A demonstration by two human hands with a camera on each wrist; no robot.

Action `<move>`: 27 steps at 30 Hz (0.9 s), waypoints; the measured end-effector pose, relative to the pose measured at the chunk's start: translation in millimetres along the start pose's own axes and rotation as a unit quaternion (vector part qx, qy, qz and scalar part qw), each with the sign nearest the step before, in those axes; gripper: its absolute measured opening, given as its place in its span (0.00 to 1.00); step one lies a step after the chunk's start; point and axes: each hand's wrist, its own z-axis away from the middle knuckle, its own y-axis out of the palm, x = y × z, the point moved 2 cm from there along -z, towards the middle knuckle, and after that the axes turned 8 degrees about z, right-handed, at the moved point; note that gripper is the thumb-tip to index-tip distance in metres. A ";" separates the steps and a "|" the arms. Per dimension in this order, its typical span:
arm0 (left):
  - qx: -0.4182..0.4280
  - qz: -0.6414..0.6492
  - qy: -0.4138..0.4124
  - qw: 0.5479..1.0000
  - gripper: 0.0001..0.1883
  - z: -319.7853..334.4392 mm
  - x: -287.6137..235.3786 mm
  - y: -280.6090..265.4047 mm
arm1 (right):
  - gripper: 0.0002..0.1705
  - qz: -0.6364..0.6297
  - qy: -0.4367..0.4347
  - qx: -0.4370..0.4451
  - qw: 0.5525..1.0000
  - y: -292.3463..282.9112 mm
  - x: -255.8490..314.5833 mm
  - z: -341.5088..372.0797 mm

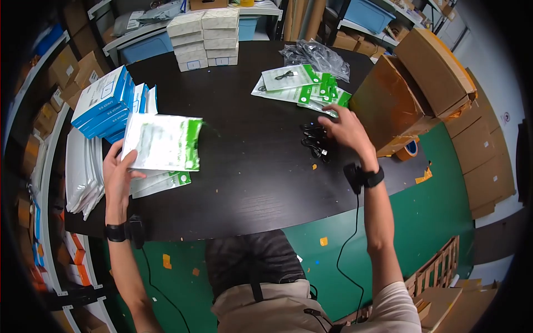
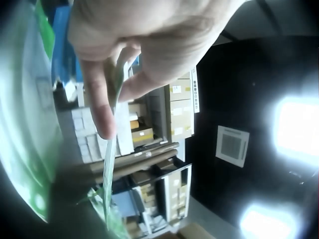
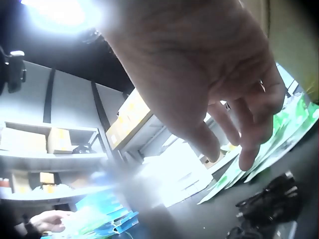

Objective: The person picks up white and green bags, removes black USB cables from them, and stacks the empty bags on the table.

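Note:
My left hand (image 1: 117,169) pinches a flat clear-and-white plastic bag (image 1: 161,141) with a green edge between thumb and fingers. In the left wrist view this bag (image 2: 108,174) is seen nearly edge-on. Below it, more green-edged bags (image 1: 158,184) lie on the table. My right hand (image 1: 348,132) holds nothing; its fingers are loosely bent above the table. Near its fingertips lie black coiled cables (image 1: 314,145), one with a USB plug. Just beyond that hand is a pile of green-edged bags (image 1: 283,86), the top one with a black cable inside.
Blue-and-white boxes (image 1: 102,102) and a stack of white padded mailers (image 1: 83,172) stand at the left. White boxes (image 1: 204,41) are stacked at the back, beside crumpled clear plastic (image 1: 316,58). An open cardboard box (image 1: 400,94) and a tape roll (image 1: 408,150) stand at the right.

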 end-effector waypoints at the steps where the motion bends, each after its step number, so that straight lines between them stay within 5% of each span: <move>1: -0.040 -0.033 0.007 0.999 0.24 0.8 4.9 -10.6 | 0.25 0.022 -0.038 -0.002 0.999 -1.4 6.2 -13.4; 5: -0.082 -0.208 0.029 0.974 0.25 9.8 18.9 -37.5 | 0.29 0.119 -0.057 0.030 0.991 3.7 31.7 -75.9; 7: -0.087 -0.272 0.062 0.957 0.24 13.3 11.8 -40.1 | 0.30 0.182 -0.109 -0.037 0.977 30.5 19.0 -114.8; 13: -0.053 -0.607 0.235 0.757 0.18 30.2 -24.1 5.7 | 0.30 0.304 -0.102 -0.107 0.941 71.1 10.7 -138.3; 14: -0.053 -0.606 0.234 0.758 0.18 33.9 -29.5 21.8 | 0.28 0.302 -0.097 -0.077 0.945 69.6 13.0 -137.0; 15: 0.039 -0.410 0.134 0.901 0.16 35.9 -32.3 44.1 | 0.26 0.300 -0.093 -0.049 0.948 67.4 15.4 -136.4; 16: 0.127 -0.181 0.026 0.975 0.15 37.0 -32.7 66.2 | 0.24 0.299 -0.089 -0.023 0.950 65.0 18.8 -136.1; 20: 0.288 0.036 -0.108 0.951 0.14 19.4 -6.1 138.5 | 0.18 0.331 -0.086 -0.019 0.939 70.9 12.6 -145.0; 24: 0.342 0.120 -0.177 0.915 0.20 -4.8 52.0 178.5 | 0.12 0.440 -0.139 -0.044 0.886 59.4 22.6 -134.6; 27: 0.351 0.197 -0.218 0.889 0.24 -5.7 72.7 188.8 | 0.09 0.399 -0.221 -0.123 0.881 42.9 31.4 -117.1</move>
